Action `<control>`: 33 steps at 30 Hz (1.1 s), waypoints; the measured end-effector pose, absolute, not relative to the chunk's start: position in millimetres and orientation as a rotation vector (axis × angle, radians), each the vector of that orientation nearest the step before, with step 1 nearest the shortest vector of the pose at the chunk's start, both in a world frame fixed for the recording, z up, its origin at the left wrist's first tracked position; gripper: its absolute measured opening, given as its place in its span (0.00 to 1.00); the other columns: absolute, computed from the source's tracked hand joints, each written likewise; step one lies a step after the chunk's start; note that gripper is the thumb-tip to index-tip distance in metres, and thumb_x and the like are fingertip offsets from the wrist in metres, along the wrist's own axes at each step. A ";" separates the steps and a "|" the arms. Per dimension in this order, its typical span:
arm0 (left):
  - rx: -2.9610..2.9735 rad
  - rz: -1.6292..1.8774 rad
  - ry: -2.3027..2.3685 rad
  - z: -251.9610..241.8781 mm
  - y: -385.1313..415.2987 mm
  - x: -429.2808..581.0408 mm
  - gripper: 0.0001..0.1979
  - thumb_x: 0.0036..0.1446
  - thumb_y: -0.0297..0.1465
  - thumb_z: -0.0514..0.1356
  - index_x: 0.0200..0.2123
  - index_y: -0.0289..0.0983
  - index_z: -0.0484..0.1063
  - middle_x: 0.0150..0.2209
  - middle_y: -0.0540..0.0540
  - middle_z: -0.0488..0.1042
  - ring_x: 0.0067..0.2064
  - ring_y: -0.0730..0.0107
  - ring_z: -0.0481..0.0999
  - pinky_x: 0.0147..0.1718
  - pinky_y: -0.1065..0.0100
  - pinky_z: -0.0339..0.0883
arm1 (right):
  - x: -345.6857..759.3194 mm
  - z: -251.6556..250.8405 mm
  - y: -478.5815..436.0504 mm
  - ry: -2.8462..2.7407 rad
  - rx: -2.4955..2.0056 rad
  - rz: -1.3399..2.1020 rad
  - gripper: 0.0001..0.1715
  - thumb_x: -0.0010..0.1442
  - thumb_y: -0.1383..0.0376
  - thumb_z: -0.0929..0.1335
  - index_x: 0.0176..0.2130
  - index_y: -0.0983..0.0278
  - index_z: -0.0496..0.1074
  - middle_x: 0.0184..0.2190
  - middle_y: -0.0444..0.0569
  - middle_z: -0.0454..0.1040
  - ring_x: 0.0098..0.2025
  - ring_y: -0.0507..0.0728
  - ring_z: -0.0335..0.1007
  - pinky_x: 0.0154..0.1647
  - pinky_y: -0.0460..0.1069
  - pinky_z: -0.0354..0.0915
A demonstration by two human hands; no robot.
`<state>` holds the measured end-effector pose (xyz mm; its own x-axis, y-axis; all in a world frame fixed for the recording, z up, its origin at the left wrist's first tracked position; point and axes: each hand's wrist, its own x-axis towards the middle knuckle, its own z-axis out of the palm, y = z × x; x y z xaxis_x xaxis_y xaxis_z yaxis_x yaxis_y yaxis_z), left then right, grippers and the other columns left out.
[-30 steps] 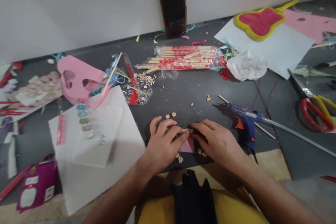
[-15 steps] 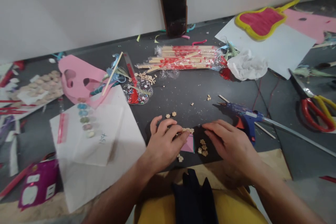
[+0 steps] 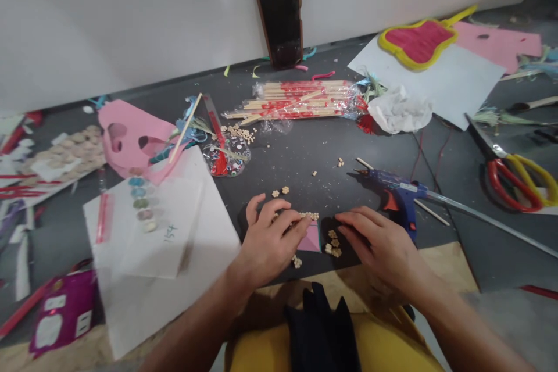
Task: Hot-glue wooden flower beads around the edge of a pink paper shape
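Note:
My left hand rests on a small pink paper piece with a row of tiny wooden flower beads along its top edge; its fingers press down together on that edge. Just to the right, my right hand lies flat on the dark mat, fingers stretched out beside a little cluster of flower beads. It holds nothing. More loose flower beads lie below the pink piece and two beads above my left hand.
A blue glue gun lies right of my right hand. Red and yellow scissors sit far right. A pack of wooden sticks, crumpled tissue, googly eyes, white paper and a phone against the wall surround the work spot.
My right hand has drawn back from the pink piece to the right, uncovering the cluster of beads. My left hand stays pressed on the piece. The view shifted slightly.

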<state>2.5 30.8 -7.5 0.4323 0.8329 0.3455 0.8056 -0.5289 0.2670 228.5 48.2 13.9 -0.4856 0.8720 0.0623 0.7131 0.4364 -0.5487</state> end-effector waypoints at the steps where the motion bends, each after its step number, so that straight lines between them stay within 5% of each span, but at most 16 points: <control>1: 2.605 0.689 1.494 -7.1 30.6 2.5 0.09 0.58 0.28 0.60 0.42 0.44 0.75 0.35 0.50 0.77 0.46 0.62 0.66 0.56 0.48 0.48 | 227.6 14.2 48.9 -2.362 -1.350 0.649 0.11 0.63 0.68 0.63 0.45 0.62 0.71 0.38 0.49 0.75 0.39 0.53 0.73 0.41 0.48 0.70; 10: 2.439 0.780 1.601 3.2 36.5 -7.1 0.10 0.57 0.24 0.59 0.36 0.44 0.77 0.32 0.50 0.76 0.45 0.61 0.67 0.54 0.49 0.51 | 231.4 13.6 49.3 -2.367 -1.352 0.585 0.10 0.63 0.67 0.63 0.44 0.63 0.71 0.37 0.49 0.75 0.37 0.53 0.73 0.38 0.47 0.70; 33: 2.176 0.762 2.036 27.9 35.3 -44.0 0.12 0.61 0.30 0.54 0.47 0.39 0.72 0.38 0.45 0.75 0.45 0.60 0.70 0.50 0.55 0.58 | 194.2 32.2 32.1 -2.450 -1.020 0.505 0.11 0.61 0.69 0.65 0.43 0.62 0.74 0.40 0.49 0.76 0.42 0.57 0.64 0.45 0.54 0.66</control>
<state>-44.0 35.3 27.9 0.0018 0.9518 0.3068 0.9193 -0.1223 0.3741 194.2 32.1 32.2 -0.6333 0.7320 0.2514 0.5728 0.6617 -0.4837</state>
